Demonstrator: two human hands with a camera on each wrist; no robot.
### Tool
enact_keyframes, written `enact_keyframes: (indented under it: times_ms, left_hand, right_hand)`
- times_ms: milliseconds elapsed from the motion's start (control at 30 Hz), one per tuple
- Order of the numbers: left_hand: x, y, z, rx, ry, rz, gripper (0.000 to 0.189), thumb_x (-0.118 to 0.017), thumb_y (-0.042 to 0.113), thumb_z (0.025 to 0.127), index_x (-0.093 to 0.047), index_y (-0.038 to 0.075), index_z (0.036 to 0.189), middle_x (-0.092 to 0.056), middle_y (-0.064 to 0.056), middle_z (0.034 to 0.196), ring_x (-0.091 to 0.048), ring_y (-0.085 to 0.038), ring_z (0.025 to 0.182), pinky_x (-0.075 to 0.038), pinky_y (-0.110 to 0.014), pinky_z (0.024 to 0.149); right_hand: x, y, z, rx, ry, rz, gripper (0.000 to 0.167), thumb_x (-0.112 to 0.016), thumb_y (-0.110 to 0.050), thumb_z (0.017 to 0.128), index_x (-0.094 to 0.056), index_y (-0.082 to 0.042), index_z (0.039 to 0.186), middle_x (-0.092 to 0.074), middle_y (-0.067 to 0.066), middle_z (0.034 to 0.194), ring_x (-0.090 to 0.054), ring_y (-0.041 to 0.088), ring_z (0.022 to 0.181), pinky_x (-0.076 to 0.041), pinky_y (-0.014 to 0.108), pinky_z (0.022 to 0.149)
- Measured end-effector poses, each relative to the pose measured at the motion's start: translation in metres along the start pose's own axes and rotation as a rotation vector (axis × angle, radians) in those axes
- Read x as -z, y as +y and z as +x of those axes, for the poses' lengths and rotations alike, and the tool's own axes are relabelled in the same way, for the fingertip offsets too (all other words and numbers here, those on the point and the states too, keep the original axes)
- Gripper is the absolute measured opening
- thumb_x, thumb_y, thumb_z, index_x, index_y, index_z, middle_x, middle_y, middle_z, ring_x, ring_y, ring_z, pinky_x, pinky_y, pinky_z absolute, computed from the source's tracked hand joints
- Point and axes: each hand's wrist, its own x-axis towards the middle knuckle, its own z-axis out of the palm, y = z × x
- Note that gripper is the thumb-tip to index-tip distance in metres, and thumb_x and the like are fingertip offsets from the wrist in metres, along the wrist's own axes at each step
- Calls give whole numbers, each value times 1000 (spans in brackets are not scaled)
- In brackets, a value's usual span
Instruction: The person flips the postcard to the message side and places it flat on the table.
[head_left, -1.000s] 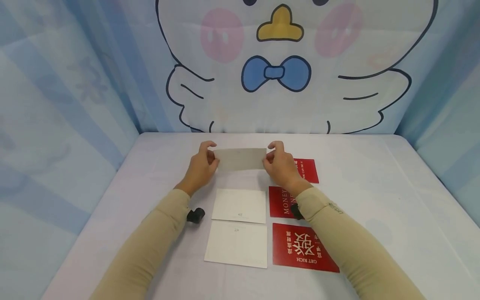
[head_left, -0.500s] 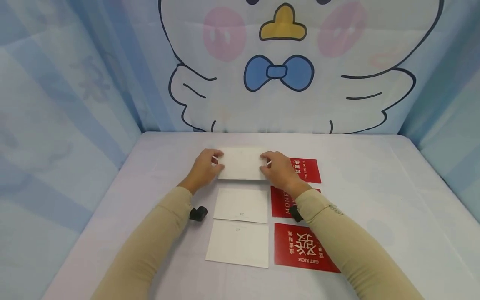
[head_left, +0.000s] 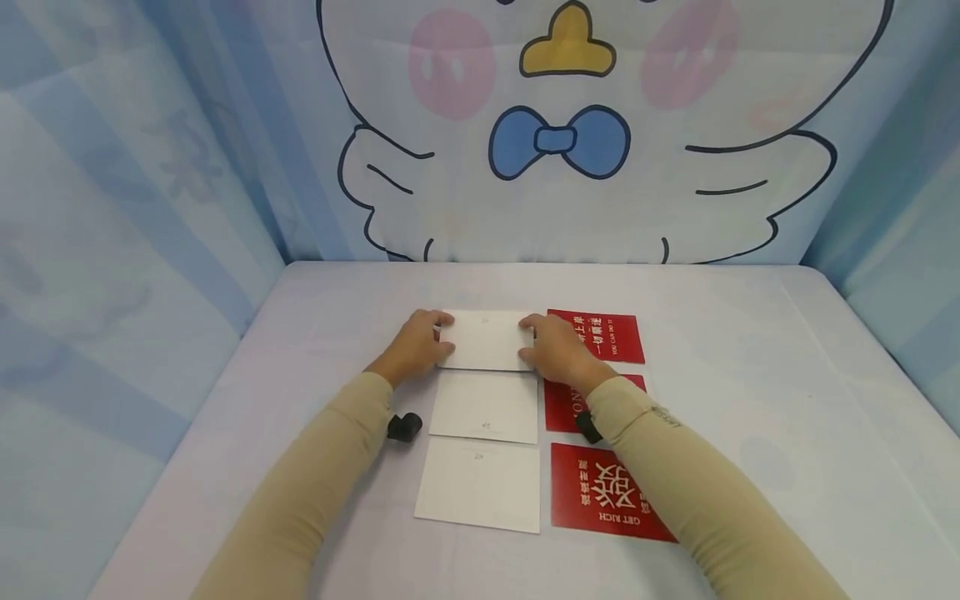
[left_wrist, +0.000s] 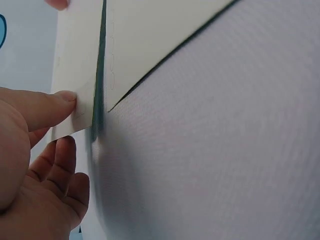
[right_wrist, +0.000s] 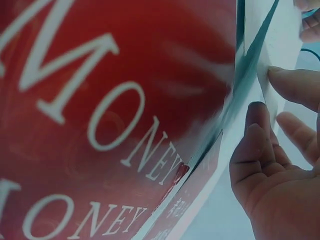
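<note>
Both hands hold a white card (head_left: 486,342) by its opposite short sides, at the far end of a column of white cards. The left hand (head_left: 416,343) pinches the left edge, thumb (left_wrist: 55,106) on top and fingers at the underside in the left wrist view. At the right edge, the right hand (head_left: 558,348) pinches between thumb and fingers. Dark shadow under the card's edge shows it slightly off the table. Just nearer lie a middle white card (head_left: 485,406) and a front white card (head_left: 477,485), each with a small printed mark.
Right of the white cards lie three red cards: a far one (head_left: 615,337), a middle one reading MONEY (right_wrist: 150,65), partly under the right arm, and a front one reading GET RICH (head_left: 592,487). A patterned curtain (head_left: 555,217) hangs behind the pale tablecloth (head_left: 750,375).
The held card has tipped from nearly edge-up to nearly flat, come down and moved toward the middle white card. Both hands have come nearer with it, uncovering more of the far red card.
</note>
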Motion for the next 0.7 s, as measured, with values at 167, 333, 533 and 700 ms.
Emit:
enact_keyframes:
  times_ms: [167,333,533,700]
  left_hand:
    - [-3,0,-1,-8,-21,50,48,-66,8,95,-53,-1,140,-50,-18,124,-51,-27,103,-45,-37,89]
    - [-4,1,0,-19,-47,123,48,-67,8,95,-53,-2,139,-50,-22,134,-49,-32,124,-37,-40,108]
    - [-3,1,-1,-1,-71,171,47,-67,11,95,-55,3,139,-49,-22,138,-48,-32,126,-35,-44,111]
    - [-3,1,-1,1,-49,186,54,-69,14,94,-50,8,144,-47,-18,145,-42,-35,134,-32,-50,111]
  right_hand:
    - [-4,-1,1,-13,-27,-33,58,-73,-18,91,-51,-4,144,-57,19,133,-54,33,117,-51,49,95]
    - [-7,-1,3,-30,-52,-71,58,-72,-19,92,-51,-5,144,-54,20,138,-52,34,120,-50,49,95]
    - [-5,-2,2,-48,-75,-101,61,-73,-21,91,-50,-6,145,-54,19,139,-52,34,121,-50,50,95]
    - [-4,-4,0,-40,-59,-142,64,-76,-22,89,-50,-6,145,-54,18,138,-53,34,122,-50,49,95]
